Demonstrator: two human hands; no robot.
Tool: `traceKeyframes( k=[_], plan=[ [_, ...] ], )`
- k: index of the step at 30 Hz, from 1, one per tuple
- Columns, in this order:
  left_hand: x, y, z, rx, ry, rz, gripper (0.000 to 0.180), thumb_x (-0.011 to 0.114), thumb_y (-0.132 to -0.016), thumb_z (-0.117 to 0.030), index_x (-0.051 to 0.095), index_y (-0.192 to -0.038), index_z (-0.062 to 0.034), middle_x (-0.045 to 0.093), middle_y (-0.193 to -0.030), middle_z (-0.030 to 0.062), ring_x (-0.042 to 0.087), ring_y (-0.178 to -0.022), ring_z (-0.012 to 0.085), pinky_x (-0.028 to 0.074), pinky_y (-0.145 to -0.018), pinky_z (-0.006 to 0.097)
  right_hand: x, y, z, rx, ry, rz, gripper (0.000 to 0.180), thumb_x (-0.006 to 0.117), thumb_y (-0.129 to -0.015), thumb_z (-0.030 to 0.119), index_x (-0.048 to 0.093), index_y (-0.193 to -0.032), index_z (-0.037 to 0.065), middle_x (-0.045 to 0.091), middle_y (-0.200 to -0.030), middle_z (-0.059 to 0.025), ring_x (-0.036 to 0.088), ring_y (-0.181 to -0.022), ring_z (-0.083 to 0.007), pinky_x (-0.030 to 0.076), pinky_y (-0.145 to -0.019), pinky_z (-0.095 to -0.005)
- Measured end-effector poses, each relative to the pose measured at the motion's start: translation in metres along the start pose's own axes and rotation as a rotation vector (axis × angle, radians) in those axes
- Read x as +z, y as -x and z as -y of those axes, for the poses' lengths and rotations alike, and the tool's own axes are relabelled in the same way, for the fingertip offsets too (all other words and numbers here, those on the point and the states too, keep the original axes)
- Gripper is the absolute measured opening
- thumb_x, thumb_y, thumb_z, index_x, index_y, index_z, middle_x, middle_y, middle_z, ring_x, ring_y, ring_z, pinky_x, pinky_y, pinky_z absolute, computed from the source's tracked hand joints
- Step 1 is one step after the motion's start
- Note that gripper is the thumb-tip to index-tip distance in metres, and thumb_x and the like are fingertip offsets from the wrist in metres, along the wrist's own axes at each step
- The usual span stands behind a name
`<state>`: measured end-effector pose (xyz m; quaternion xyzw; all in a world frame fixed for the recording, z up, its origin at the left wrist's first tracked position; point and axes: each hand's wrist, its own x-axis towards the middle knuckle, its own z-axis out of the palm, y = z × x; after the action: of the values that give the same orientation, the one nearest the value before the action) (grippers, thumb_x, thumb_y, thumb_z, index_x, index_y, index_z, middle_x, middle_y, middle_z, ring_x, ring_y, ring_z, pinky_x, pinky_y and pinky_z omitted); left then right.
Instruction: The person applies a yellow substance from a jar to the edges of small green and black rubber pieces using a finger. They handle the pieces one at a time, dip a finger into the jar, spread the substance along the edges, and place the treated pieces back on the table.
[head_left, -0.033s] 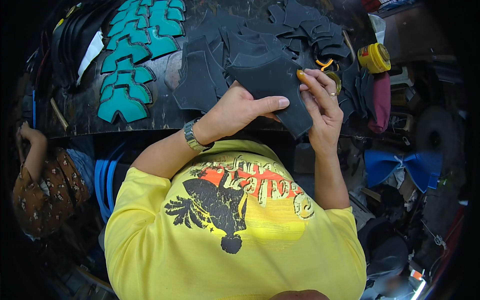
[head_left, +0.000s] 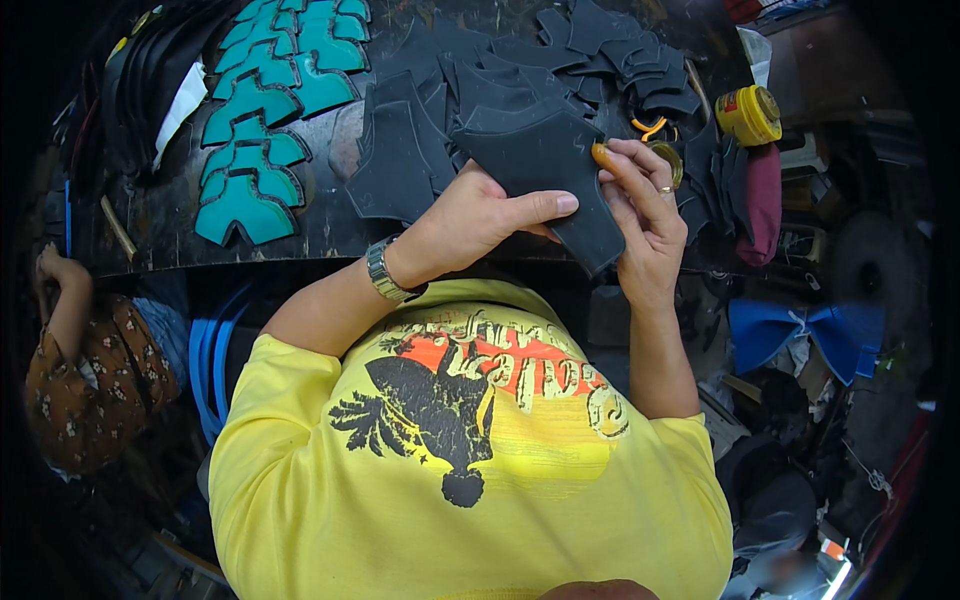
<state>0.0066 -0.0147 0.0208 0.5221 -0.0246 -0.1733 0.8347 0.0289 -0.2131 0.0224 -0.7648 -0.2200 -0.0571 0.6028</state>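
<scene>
- I see the left hand [head_left: 485, 215] gripping the black panel [head_left: 545, 160] above the surface [head_left: 172, 222].
- The right hand [head_left: 648, 222] is at its right edge; I can't tell whether that grip is closed.

Pale lettering [head_left: 540, 372] on yellow T-shirt [head_left: 450, 540]; printed label [head_left: 734, 114] on yellow tub [head_left: 752, 117]; faint unreadable mark [head_left: 580, 143] on held black piece [head_left: 535, 165].

The shirt [head_left: 540, 510] is bright, the sides dim toward a black, curved rim; pale sheen marks the table [head_left: 335, 140], and a white strip [head_left: 838, 580] glares lower right.
</scene>
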Motion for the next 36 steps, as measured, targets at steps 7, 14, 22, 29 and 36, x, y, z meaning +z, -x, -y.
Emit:
traceKeyframes(
  k=[7,14,22,29,36],
  plan=[
    [-0.003,0.000,-0.003,-0.059,0.088,0.017,0.035,0.070,-0.093,-0.013,0.061,-0.123,0.0023,0.069,-0.110,0.0082,0.068,-0.094,0.0158,0.061,-0.077,0.029,-0.005,0.005,-0.002,-0.072,-0.021,0.062,0.033,0.062,-0.086,-0.012,0.074,-0.111,0.006,0.057,-0.125,-0.0088,0.060,-0.104,-0.0176,0.047,-0.091,-0.0286],
    [-0.008,-0.005,0.000,-0.167,0.279,-0.026,0.023,0.063,-0.097,-0.008,0.067,-0.108,0.0121,0.070,-0.108,0.0170,0.071,-0.095,0.0227,0.062,-0.076,0.032,-0.012,0.010,-0.003,-0.154,-0.080,0.086,0.036,0.064,-0.081,-0.016,0.074,-0.109,0.005,0.056,-0.125,-0.0100,0.061,-0.101,-0.0171,0.048,-0.087,-0.0270],
    [-0.010,-0.008,-0.002,-0.188,0.359,-0.026,0.025,0.062,-0.098,-0.010,0.067,-0.104,0.0130,0.071,-0.103,0.0172,0.072,-0.086,0.0233,0.063,-0.072,0.031,-0.013,0.030,0.004,-0.317,0.279,-0.036,0.044,0.071,-0.076,-0.012,0.076,-0.112,0.012,0.060,-0.118,-0.0116,0.061,-0.091,-0.0209,0.051,-0.081,-0.0287],
    [-0.006,-0.012,-0.002,-0.154,0.325,-0.040,0.026,0.063,-0.098,-0.012,0.067,-0.102,0.0137,0.071,-0.101,0.0166,0.072,-0.087,0.0219,0.063,-0.071,0.030,-0.019,0.028,0.007,-0.555,0.619,-0.001,0.048,0.074,-0.069,-0.008,0.077,-0.110,0.017,0.061,-0.110,-0.0084,0.059,-0.088,-0.0240,0.048,-0.075,-0.0364],
    [-0.004,-0.012,-0.002,-0.130,0.302,-0.099,0.026,0.062,-0.098,-0.013,0.068,-0.101,0.0116,0.071,-0.102,0.0164,0.072,-0.091,0.0221,0.062,-0.076,0.031,-0.008,0.031,0.004,-0.597,0.595,0.138,0.042,0.072,-0.063,0.000,0.078,-0.101,0.015,0.059,-0.105,-0.0058,0.058,-0.082,-0.0228,0.044,-0.071,-0.0372]
  ],
)
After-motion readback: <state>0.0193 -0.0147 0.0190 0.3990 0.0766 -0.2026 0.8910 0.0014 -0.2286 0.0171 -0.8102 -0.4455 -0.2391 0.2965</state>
